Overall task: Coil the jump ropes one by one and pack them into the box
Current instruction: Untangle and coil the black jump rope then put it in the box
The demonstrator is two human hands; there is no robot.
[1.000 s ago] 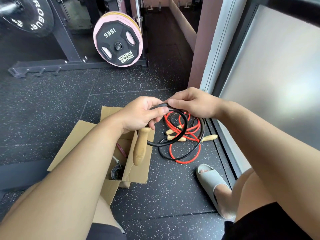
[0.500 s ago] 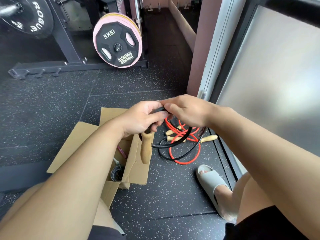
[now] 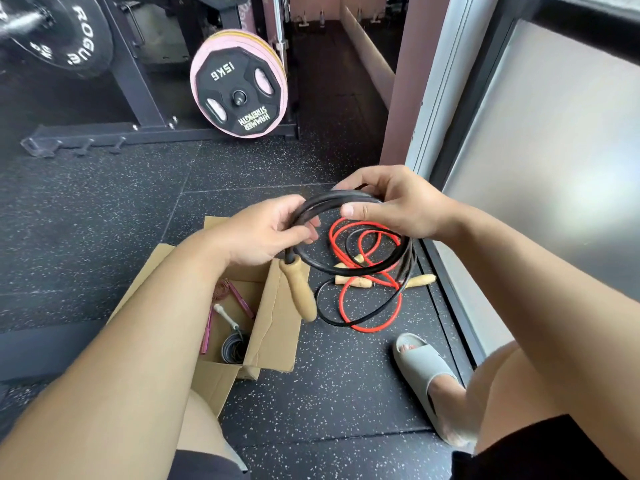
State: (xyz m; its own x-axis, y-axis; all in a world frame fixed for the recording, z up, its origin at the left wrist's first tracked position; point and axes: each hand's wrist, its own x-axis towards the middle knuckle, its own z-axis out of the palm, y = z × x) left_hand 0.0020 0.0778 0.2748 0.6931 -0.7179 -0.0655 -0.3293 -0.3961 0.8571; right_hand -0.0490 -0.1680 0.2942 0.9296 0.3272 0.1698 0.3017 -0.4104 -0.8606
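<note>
A black jump rope (image 3: 349, 268) is looped into a coil in the air above the floor. My left hand (image 3: 266, 233) grips the coil at its left side, and one wooden handle (image 3: 299, 289) hangs below that hand. My right hand (image 3: 391, 206) pinches the top of the coil between thumb and fingers. The rope's tail runs down to its second wooden handle (image 3: 420, 280) on the floor. A red jump rope (image 3: 360, 237) lies tangled there. The open cardboard box (image 3: 277, 323) sits under my left forearm with a pink rope (image 3: 228, 299) and a grey coiled rope (image 3: 233, 348) inside.
A weight rack with a pink-rimmed 15 kg plate (image 3: 239, 88) stands at the back on the speckled rubber floor (image 3: 104, 220). A frosted glass wall (image 3: 536, 150) runs along the right. My foot in a grey slide (image 3: 422, 372) is planted by the ropes.
My hands have moved apart and the black coil has opened wider, with another loop added. The coil and hanging handle sit slightly higher than before.
</note>
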